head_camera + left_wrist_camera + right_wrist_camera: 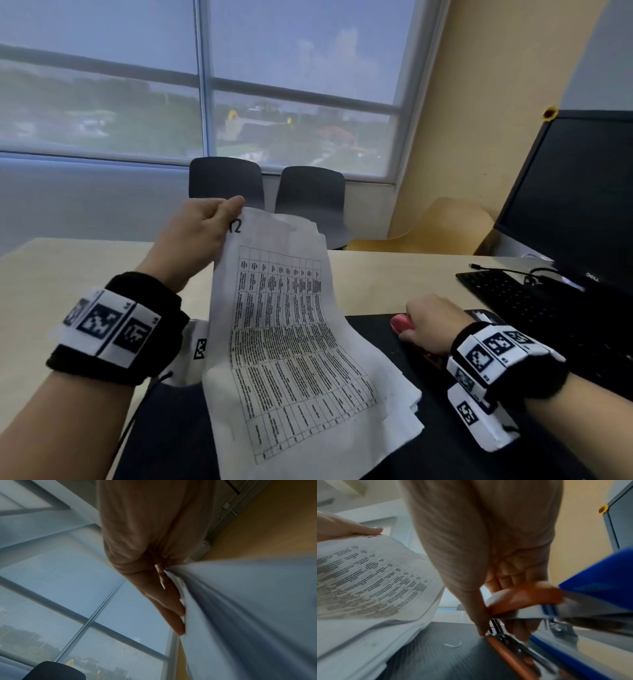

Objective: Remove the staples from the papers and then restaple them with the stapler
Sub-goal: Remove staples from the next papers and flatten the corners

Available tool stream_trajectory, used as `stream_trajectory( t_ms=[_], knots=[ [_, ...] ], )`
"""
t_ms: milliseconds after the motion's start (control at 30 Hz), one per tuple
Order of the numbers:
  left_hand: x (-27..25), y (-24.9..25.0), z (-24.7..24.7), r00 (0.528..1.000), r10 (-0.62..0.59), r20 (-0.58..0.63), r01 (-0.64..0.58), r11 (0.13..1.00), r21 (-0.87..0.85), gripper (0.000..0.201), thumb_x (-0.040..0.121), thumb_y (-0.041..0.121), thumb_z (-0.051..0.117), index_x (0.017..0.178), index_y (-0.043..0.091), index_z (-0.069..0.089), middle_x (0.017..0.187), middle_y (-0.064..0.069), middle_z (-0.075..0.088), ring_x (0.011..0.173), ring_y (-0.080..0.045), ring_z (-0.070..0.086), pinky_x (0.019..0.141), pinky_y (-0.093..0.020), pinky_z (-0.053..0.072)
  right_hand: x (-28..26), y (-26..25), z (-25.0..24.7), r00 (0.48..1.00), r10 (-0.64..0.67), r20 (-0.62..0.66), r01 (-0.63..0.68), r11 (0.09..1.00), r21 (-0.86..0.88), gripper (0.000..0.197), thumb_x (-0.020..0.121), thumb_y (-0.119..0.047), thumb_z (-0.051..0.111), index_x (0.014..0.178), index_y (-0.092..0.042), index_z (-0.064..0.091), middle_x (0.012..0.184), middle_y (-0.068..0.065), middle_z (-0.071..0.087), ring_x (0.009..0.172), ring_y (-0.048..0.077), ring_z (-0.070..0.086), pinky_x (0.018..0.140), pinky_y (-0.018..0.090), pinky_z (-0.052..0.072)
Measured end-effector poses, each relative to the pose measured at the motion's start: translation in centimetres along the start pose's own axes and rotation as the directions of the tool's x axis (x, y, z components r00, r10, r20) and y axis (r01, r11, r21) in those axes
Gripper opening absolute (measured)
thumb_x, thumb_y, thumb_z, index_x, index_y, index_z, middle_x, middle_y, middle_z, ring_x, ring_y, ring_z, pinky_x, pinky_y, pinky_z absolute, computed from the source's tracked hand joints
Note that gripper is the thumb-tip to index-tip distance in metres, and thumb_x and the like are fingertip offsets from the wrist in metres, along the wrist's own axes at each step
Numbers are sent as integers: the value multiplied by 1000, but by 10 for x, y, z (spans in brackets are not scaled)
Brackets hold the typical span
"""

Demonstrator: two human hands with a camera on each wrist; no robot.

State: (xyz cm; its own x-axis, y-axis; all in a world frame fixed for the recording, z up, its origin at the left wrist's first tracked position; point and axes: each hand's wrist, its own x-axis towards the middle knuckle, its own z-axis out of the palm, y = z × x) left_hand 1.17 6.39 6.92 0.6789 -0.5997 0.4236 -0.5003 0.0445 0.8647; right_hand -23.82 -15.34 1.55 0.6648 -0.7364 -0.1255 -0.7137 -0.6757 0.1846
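While pinched aloft by left hand (197, 233), papers (294, 342) lengthwise toward viewer

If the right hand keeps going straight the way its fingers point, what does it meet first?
The right hand already has its fingers at the red stapler; beyond it, probably the black mat, with a loose staple lying nearby.

The right hand (431, 322) covers most of a red tool (401, 323) at right of centre; papers (291, 342) run off the bottom edge, print too small to read.
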Motion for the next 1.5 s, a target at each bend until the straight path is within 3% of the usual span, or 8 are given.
stream_trajectory(
  t_ms=[233, 400, 533, 767, 933, 1167, 1367, 1500],
  knots=[
    [-2, 3, -1, 1000, 29, -2, -29, 999, -29, 52, 102, 40, 49, 90, -8, 67, 89, -32, 69, 67, -22, 59, 65, -33, 45, 7, -2, -41, 914, 169, -369, 60, 843, 535, 29, 97, -42, 56, 105, -15, 53, 95, 5, 62, 88, 26, 59, 74, 38, 47],
    [-4, 8, -1, 997, 82, 6, -81, 994, -70, 49, 103, 38, 47, 93, -4, 71, 87, -24, 73, 70, -22, 67, 67, -34, 51, 7, -33, -75, 800, 271, -535, 497, 200, 844, 23, 94, -44, 60, 101, -24, 50, 90, 1, 64, 76, 20, 62, 63, 35, 48],
    [-4, 11, -9, 997, 77, -16, -78, 966, -246, 59, 95, 48, 53, 102, -9, 68, 100, -33, 69, 81, -29, 66, 77, -44, 51, 22, -55, -82, 874, 283, -394, 449, -162, 879, 37, 90, -31, 69, 114, -15, 45, 88, 11, 62, 63, 25, 67, 61, 42, 54],
    [-7, 12, -16, 994, 97, 47, -83, 968, -238, 86, 87, 64, 55, 100, -21, 51, 99, -44, 56, 83, -32, 58, 78, -57, 50, 38, -64, -84, 972, -91, -218, 209, -100, 973, 62, 64, -31, 87, 107, 2, 58, 80, 14, 65, 56, 23, 62, 52, 33, 55],
    [-1, 6, -33, 994, 67, -81, -38, 948, 317, 34, 94, 44, 60, 86, 10, 57, 84, -3, 65, 82, -21, 61, 71, -33, 44, 35, -64, -89, 951, -110, -289, 286, -44, 957, 34, 76, -13, 82, 97, -1, 57, 65, 9, 66, 48, 21, 59, 45, 30, 53],
    [-6, 23, -36, 980, 188, 60, -191, 824, 533, 50, 86, 45, 70, 124, 13, 61, 124, 0, 67, 117, -17, 60, 97, -30, 45, 18, -94, -80, 860, -57, -508, 506, 229, 831, 54, 62, -42, 89, 103, -17, 64, 93, 6, 73, 83, 25, 72, 73, 43, 61],
    [-5, 15, -26, 970, 93, 226, -172, 916, 363, 22, 93, 26, 66, 86, 7, 74, 77, -11, 71, 68, -21, 61, 68, -39, 51, 6, -102, -81, 802, -72, -593, 573, 376, 729, 49, 63, -56, 79, 100, -28, 63, 89, -3, 71, 84, 20, 69, 77, 46, 58],
    [-5, 14, -28, 983, 91, 163, -132, 955, 266, 19, 94, 24, 65, 87, 9, 75, 79, -8, 71, 70, -17, 61, 69, -33, 48, -9, -109, -79, 559, -73, -826, 635, 678, 370, 38, 88, -37, 71, 122, -22, 62, 111, -4, 57, 93, 11, 58, 82, 21, 46]
  ],
)
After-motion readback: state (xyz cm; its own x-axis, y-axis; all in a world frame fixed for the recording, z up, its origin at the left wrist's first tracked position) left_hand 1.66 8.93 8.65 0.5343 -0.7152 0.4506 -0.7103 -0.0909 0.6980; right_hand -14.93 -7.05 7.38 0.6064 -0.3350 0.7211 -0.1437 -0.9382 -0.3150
